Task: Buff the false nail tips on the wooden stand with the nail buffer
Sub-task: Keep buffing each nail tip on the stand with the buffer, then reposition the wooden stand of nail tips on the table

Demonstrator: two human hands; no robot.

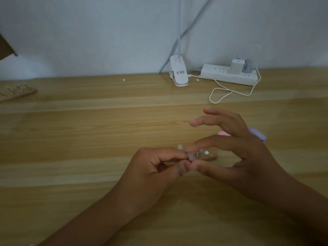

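Pinching a translucent false nail tip (190, 155) at the left end of the wooden stand (210, 157), a person's left hand (152, 167) curls thumb and forefinger tight on it, while the right hand (236, 150) arches thumb and forefinger around the stand, other fingers spread; whether it grips cannot be told. The lilac nail buffer (258, 134) lies on the tabletop (88, 139) just beyond the stand, so seating the tip firmly before picking up the buffer looks wise. Beside the tip the stand carries a metal stud (197, 154) and a white pad (206, 153).

Tip (191, 156) in grip; stand (210, 157) just right; buffer (257, 133) farther right, behind; lamp clip (179, 75), power strip (229, 75) far behind; second stand (17, 93) far left.
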